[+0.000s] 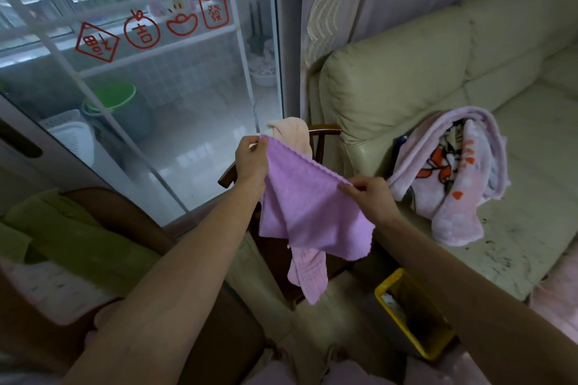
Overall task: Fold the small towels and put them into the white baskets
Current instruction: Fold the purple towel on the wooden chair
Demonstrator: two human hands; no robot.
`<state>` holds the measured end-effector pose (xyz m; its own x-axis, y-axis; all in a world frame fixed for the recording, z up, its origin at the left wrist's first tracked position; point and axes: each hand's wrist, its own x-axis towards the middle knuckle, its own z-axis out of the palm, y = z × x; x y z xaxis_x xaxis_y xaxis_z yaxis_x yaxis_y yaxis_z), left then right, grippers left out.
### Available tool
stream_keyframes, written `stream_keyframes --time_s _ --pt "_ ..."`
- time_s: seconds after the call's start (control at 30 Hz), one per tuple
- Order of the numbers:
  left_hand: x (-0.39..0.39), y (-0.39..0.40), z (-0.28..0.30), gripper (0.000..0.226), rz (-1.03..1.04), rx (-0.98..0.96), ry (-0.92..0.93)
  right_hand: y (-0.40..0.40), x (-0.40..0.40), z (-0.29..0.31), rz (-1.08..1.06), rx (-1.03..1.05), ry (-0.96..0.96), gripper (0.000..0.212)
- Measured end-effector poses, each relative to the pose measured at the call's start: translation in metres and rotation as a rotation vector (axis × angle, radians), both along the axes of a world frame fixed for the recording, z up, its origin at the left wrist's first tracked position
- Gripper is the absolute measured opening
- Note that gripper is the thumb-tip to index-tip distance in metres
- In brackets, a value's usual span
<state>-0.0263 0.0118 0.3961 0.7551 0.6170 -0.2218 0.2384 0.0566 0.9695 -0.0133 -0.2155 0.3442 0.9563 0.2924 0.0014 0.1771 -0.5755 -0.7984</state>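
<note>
Glass balcony door (pixel 150 78) fills the background, its red stickers showing 吉 and 發; I cannot read the diamond one. My left hand (pixel 251 162) pinches one top corner of the purple towel (pixel 309 212), my right hand (pixel 372 197) pinches the other — the cloth hangs spread between them, in the air above a wooden chair (pixel 323 137). A pink towel (pixel 308 275) dangles behind it, mostly hidden; a paler cloth (pixel 291 131) drapes the chair back. Right, a cartoon-print blanket (pixel 453 178) lies on the cream sofa (pixel 438 72); its print is too crumpled to read. Below, a yellow bin (pixel 416 316) — contents unclear.
</note>
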Motion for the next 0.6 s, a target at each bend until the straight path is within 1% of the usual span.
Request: stream_keyframes --time_s 0.1,0.17,0.2,0.23,0.27,0.3,0.33,0.4,0.47,0.5,0.53,0.6 --pt "0.002 0.001 -0.008 0.007 0.035 0.005 0.050 -0.010 0.000 0.000 -0.047 0.027 0.058 0.024" --pt "0.006 -0.002 -0.013 0.015 0.013 0.034 0.079 -0.014 0.001 0.001 -0.069 0.044 0.076 0.016" --pt "0.009 -0.004 -0.014 0.019 -0.036 0.092 0.128 -0.014 0.002 0.002 -0.096 0.071 0.084 0.011" --pt "0.009 -0.007 -0.014 0.018 -0.106 0.151 0.203 -0.015 0.004 0.004 -0.128 0.095 0.089 0.012" --pt "0.011 -0.008 -0.017 0.014 -0.148 0.169 0.243 -0.016 0.005 0.005 -0.155 0.115 0.090 0.015" --pt "0.010 -0.009 -0.019 0.010 -0.175 0.139 0.222 -0.016 0.007 0.006 -0.177 0.126 0.091 0.018" --pt "0.007 -0.010 -0.020 0.011 -0.216 0.103 0.180 -0.016 0.008 0.008 -0.194 0.140 0.086 0.021" --pt "0.000 -0.012 -0.019 0.027 -0.407 0.177 0.164 -0.016 0.011 0.012 -0.204 0.158 0.071 0.021" --pt "-0.003 -0.014 -0.018 0.048 -0.659 0.308 0.221 -0.015 0.013 0.015 -0.157 0.162 0.077 0.016" --pt "-0.004 -0.017 -0.016 0.050 -0.760 0.357 0.235 -0.013 0.013 0.016 -0.121 0.183 0.090 0.015" --pt "-0.004 -0.020 -0.013 0.045 -0.834 0.392 0.227 -0.011 0.014 0.017 -0.084 0.210 0.107 0.014" --pt "-0.002 -0.026 -0.011 0.038 -0.931 0.434 0.188 -0.003 0.014 0.018 -0.027 0.247 0.132 0.016"
